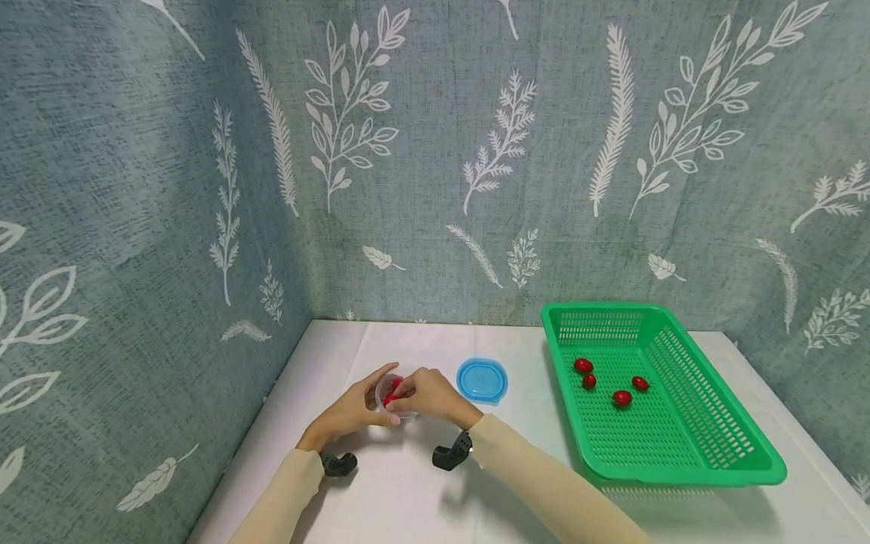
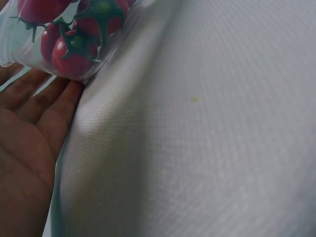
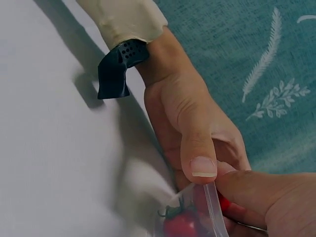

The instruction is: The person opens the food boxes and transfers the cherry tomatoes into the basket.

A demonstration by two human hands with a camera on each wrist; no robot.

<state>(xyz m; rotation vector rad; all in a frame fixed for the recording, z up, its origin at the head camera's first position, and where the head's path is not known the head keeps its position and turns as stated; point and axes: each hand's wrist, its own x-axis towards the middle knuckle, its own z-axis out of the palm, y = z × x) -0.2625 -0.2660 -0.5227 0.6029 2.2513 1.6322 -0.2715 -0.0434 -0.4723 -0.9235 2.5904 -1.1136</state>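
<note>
My left hand [image 1: 352,408] holds a small clear plastic cup [image 1: 408,415] from its left side, with thumb and fingers spread around it. Several red cherry tomatoes [image 2: 76,52] with green stems show through its wall in the left wrist view. From the right, my right hand [image 1: 435,394] reaches over the cup's mouth and pinches a cherry tomato [image 1: 390,398] at the opening. The right wrist view shows the left thumb [image 3: 200,148] at the rim and the right fingers close beside it, partly hiding the red fruit.
A blue plastic lid [image 1: 482,380] lies on the white table [image 1: 401,499] just beyond my right hand. To the right stands a green perforated basket [image 1: 680,476] with several cherry tomatoes [image 1: 621,398] inside. Patterned cloth [image 1: 421,151] hangs behind and at both sides.
</note>
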